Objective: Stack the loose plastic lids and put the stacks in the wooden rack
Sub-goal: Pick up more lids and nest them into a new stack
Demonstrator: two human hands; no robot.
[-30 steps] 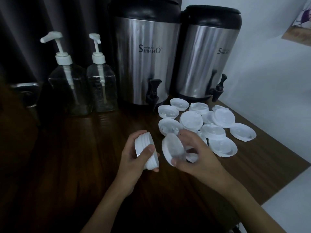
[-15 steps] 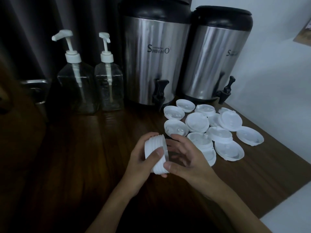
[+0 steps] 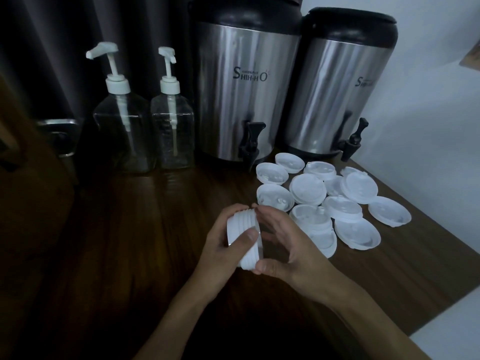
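Left grip (image 3: 220, 246), right grip (image 3: 292, 245) tight round lid stack (image 3: 244, 226), dark wooden counter (image 3: 124, 229), white wall (image 3: 428, 120)

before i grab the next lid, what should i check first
1. Stack of lids held securely: ok, the left hand grips its side, thumb across the front.
2. End lid seated flush: cannot tell, the right hand covers that end.
3. Loose lids within reach: ok, they lie on the table just beside the right hand.
4. Loose lids facing one way: not ok, some lie dome up, others hollow side up.
5. Wooden rack ready: cannot tell, it is not in view.
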